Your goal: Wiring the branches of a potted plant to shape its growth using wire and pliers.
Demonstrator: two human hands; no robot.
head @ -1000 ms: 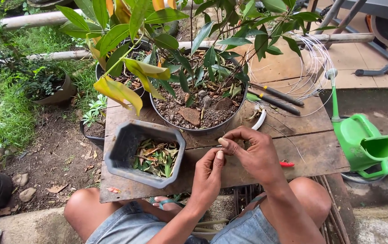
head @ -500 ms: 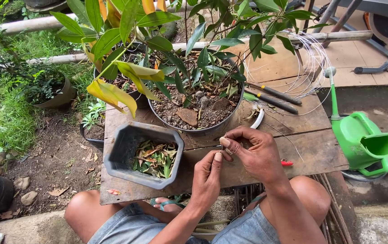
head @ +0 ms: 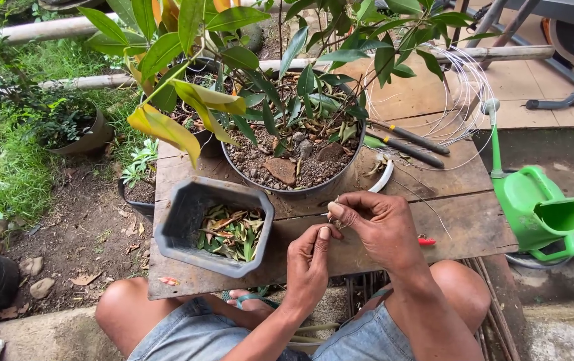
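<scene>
My right hand and my left hand meet over the front of a wooden table. Both pinch a thin, pale piece of wire between thumb and fingertips; it is mostly hidden by the fingers. Just behind them stands a round black pot of soil and stones with a leafy plant. Left of my hands sits a dark grey eight-sided pot holding cut leaves.
A coil of white wire and two black-handled tools lie at the table's back right. A small red thing pokes out beside my right wrist. A green watering can stands on the ground to the right. Potted plants and grass lie left.
My hands stay in the same place over the table's front. My fingers shift slightly on the wire. Nothing else has moved.
</scene>
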